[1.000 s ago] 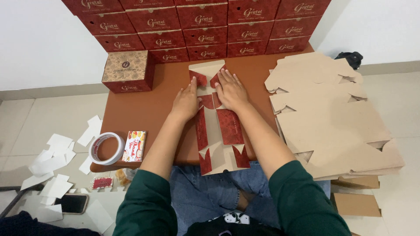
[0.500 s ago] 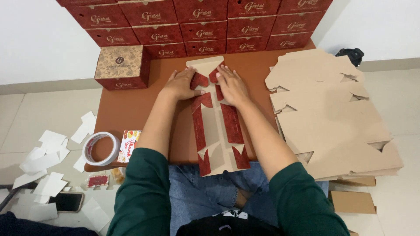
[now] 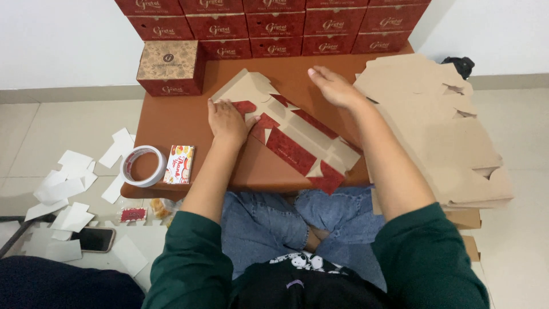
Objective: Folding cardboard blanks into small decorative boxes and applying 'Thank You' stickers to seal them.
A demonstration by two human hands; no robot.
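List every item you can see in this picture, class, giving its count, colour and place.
Flat printed cardboard box blank: one, red and brown, lying slantwise on the low table.
Low brown table: one, in front of the person.
Finished red cardboard boxes: two rows stacked against the wall; full count cut off.
Single brown-topped red box: one, table's far left corner.
Stack of plain brown cardboard blanks: count unclear, right of table.
White tape roll: one, table's left edge.
Small red and white card pack: one, beside the roll.
White paper scraps: many, floor at left.
Dark phone: one, floor.
Left hand: pressing the blank.
Right hand: at the blank's far edge.
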